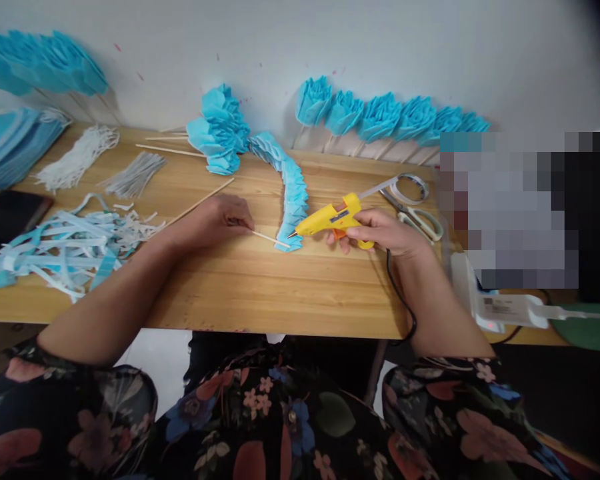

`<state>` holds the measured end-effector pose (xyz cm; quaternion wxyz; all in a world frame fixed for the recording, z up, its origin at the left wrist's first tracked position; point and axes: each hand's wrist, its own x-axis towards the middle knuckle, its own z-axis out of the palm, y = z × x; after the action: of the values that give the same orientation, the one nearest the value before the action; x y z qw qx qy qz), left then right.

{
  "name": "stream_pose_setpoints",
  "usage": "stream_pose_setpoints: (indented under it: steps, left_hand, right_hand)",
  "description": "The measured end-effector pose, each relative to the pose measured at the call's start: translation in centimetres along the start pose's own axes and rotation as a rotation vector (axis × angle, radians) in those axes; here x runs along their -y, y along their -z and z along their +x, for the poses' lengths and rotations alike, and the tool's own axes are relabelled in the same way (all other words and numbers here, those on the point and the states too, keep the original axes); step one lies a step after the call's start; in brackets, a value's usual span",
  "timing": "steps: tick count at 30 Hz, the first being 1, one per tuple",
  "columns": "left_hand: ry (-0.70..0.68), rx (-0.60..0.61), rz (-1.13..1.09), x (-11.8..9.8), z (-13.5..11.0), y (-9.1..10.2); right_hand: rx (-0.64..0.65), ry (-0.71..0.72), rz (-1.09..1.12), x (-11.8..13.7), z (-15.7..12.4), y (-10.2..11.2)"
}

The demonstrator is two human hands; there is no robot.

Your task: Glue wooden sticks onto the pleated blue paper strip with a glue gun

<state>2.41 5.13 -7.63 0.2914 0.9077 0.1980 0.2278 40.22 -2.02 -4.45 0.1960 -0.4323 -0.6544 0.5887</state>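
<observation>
My left hand pinches a thin wooden stick, whose tip lies against the near end of a pleated blue strip. That strip curves back across the table toward a cluster of blue fabric flowers. In my right hand is a yellow glue gun, fingers wrapped round its handle by the orange trigger. Its nozzle points left, right at the strip's near end by the stick tip; whether it touches cannot be made out. A glue stick juts from the gun's back.
Blue flowers on sticks lean along the wall. Scissors and a tape roll lie right of the gun. At left are cut strips, grey wires, white cords, blue masks and a phone. A power strip sits at right.
</observation>
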Motion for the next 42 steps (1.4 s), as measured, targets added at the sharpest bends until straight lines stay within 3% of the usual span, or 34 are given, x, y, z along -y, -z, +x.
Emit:
stream_pose_setpoints:
  steps: [4,9,14,23,34,42]
  left_hand:
    - [-0.001,-0.004,0.014,0.0,0.0,0.0]
    - [-0.068,-0.013,0.013,-0.1,0.1,0.0]
    - [-0.038,0.001,0.008,0.0,0.1,0.1]
    - [0.006,0.027,0.042,-0.7,0.3,0.4]
    - [0.087,0.025,0.072,-1.1,0.2,0.7]
    - [0.059,0.008,0.08,-1.0,0.1,0.5]
  right_hand:
    - [0.011,-0.04,-0.127,0.4,0.0,0.0]
    - [0.022,-0.061,-0.142,0.4,-0.3,0.6]
    - [0.009,-0.098,-0.13,0.3,-0.8,1.2]
    - [-0.125,0.076,0.19,-0.1,-0.8,0.9]
    - [-0.193,0.129,0.313,-2.0,0.9,-0.3]
    - [-0.065,0.101,0.254,-1.3,0.8,-0.2]
